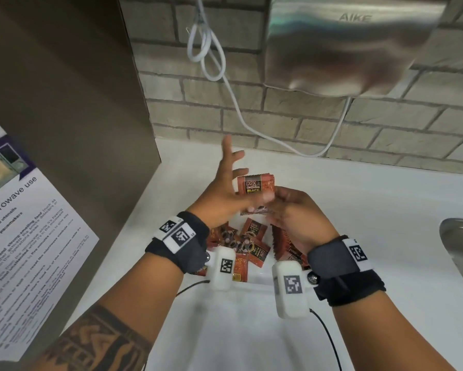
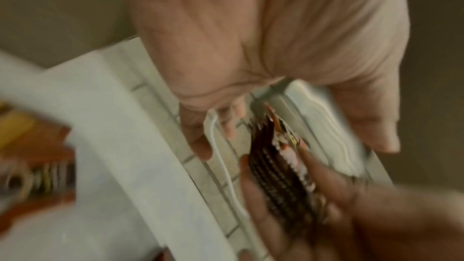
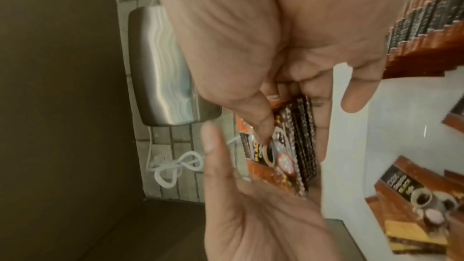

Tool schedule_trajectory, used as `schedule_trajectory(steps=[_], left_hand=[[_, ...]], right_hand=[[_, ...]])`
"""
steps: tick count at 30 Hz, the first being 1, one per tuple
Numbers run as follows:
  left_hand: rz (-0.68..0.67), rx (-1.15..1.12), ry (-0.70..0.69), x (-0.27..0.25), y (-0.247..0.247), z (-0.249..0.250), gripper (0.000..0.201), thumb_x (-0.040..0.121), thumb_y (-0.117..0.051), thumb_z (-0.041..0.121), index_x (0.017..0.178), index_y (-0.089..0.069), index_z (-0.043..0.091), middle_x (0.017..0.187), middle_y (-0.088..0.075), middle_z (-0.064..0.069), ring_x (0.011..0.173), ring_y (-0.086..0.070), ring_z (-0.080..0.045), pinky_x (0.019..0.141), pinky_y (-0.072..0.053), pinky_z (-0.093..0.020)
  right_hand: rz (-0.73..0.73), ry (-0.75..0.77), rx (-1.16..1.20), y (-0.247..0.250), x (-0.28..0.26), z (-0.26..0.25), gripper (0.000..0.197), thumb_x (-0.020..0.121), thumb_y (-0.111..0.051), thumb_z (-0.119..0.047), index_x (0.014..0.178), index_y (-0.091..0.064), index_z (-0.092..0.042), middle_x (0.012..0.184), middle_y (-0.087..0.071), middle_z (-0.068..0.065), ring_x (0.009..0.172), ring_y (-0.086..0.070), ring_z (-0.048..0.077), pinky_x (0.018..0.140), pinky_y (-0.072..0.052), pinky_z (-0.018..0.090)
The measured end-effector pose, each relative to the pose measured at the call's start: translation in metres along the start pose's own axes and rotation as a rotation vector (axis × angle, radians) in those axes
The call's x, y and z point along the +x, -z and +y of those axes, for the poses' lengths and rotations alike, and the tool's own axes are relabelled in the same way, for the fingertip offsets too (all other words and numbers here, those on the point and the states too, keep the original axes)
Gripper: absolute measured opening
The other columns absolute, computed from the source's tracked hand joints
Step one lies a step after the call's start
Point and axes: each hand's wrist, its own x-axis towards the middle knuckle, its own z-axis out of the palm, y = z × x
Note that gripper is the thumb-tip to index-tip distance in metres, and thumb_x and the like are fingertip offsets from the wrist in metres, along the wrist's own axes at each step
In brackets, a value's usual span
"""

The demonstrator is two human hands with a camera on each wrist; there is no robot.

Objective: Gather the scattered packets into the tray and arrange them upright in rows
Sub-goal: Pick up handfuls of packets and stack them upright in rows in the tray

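Hands are meeting above a white tabletop [image 1: 358, 210]. The right hand [image 1: 294, 212] is pinching a small stack of red-brown coffee packets [image 1: 255, 184], thumb on the front and fingers curled behind, holding it upright in the air. The left hand [image 1: 225, 194] is spreading its fingers wide, holding nothing, its palm just beside the stack. Below the wrists, loose packets [image 1: 247, 245] are lying jumbled, with a row of upright packets [image 1: 285, 243] to their right. Whether a tray lies beneath is unclear. A steel dryer [image 1: 350, 44] is hanging on the brick wall.
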Motion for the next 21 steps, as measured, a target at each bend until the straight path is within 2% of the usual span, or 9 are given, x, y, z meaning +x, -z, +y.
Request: schedule_trajectory(steps=[2,4,6,7,9,12,16,19,21], left_hand=[[0.033,-0.371,0.167,0.001,0.001,-0.001,0.135,0.064,-0.088,0.042,0.158,0.008,0.044,0.159,-0.033,0.006,0.137,-0.048,-0.013,0.104,-0.051,-0.039],[-0.057,-0.633,0.270,-0.001,-0.002,0.000,0.117,0.067,-0.090,0.025,0.161,-0.019,0.027,0.152,-0.049,-0.006,0.125,-0.060,-0.021,0.094,-0.056,-0.038],[-0.197,-0.699,0.246,-0.004,-0.006,0.003,0.081,0.082,-0.078,0.017,0.153,-0.041,0.012,0.148,-0.053,-0.015,0.120,-0.062,-0.026,0.086,-0.060,-0.040],[-0.234,-0.682,0.209,-0.005,-0.007,0.005,0.063,0.092,-0.067,0.013,0.150,-0.044,0.007,0.149,-0.052,-0.017,0.119,-0.062,-0.026,0.082,-0.060,-0.039],[-0.227,-0.657,0.175,-0.006,-0.006,0.005,0.046,0.102,-0.051,0.008,0.147,-0.047,0.003,0.149,-0.052,-0.017,0.118,-0.061,-0.026,0.075,-0.060,-0.036],[-0.174,-0.622,0.183,-0.006,-0.006,0.008,0.042,0.102,-0.051,0.009,0.144,-0.051,0.003,0.145,-0.056,-0.015,0.117,-0.061,-0.027,0.074,-0.061,-0.038],[-0.185,-0.580,0.166,-0.010,-0.007,0.006,0.045,0.097,-0.056,0.001,0.142,-0.053,0.004,0.121,-0.064,-0.017,0.105,-0.063,-0.027,0.083,-0.056,-0.040],[-0.187,-0.559,0.153,-0.010,-0.007,0.004,0.045,0.097,-0.058,0.000,0.141,-0.054,0.005,0.121,-0.065,-0.018,0.105,-0.060,-0.032,0.086,-0.053,-0.042],[-0.153,-0.540,0.159,-0.009,-0.007,0.004,0.041,0.099,-0.058,0.003,0.140,-0.055,0.004,0.123,-0.066,-0.019,0.105,-0.062,-0.034,0.086,-0.055,-0.042]], right_hand=[[-0.062,-0.010,0.044,-0.002,-0.002,-0.001,0.023,0.098,-0.059,-0.021,0.119,-0.069,-0.015,0.112,-0.074,0.007,0.110,-0.068,0.022,0.091,-0.046,0.036],[-0.095,-0.003,0.090,-0.008,-0.004,-0.001,0.027,0.098,-0.061,-0.019,0.123,-0.066,-0.011,0.117,-0.072,0.010,0.112,-0.067,0.027,0.096,-0.049,0.041],[-0.088,0.064,0.110,-0.014,-0.003,0.001,0.029,0.097,-0.060,-0.013,0.124,-0.064,-0.005,0.119,-0.071,0.016,0.112,-0.067,0.032,0.099,-0.051,0.051],[-0.073,0.092,0.093,-0.016,-0.002,0.002,0.029,0.097,-0.061,-0.013,0.124,-0.064,-0.005,0.119,-0.070,0.016,0.111,-0.067,0.033,0.099,-0.051,0.054],[-0.040,0.118,0.025,-0.017,-0.002,0.002,0.028,0.097,-0.062,-0.017,0.123,-0.065,-0.008,0.117,-0.071,0.016,0.107,-0.069,0.031,0.097,-0.053,0.051],[0.006,0.144,-0.073,-0.015,-0.001,0.002,0.028,0.096,-0.065,-0.024,0.124,-0.064,-0.017,0.113,-0.065,0.021,0.096,-0.073,0.032,0.089,-0.058,0.049],[0.062,0.183,-0.166,-0.016,-0.004,0.001,0.019,0.094,-0.064,-0.024,0.112,-0.066,-0.024,0.094,-0.057,0.022,0.080,-0.076,0.022,0.085,-0.055,0.061],[0.124,0.168,-0.212,-0.018,-0.004,0.005,0.018,0.088,-0.064,-0.029,0.106,-0.065,-0.032,0.081,-0.053,0.007,0.077,-0.073,0.018,0.081,-0.055,0.060],[0.153,0.153,-0.208,-0.018,-0.005,0.005,0.023,0.086,-0.067,-0.034,0.109,-0.063,-0.035,0.084,-0.055,-0.002,0.082,-0.071,0.021,0.083,-0.057,0.055]])
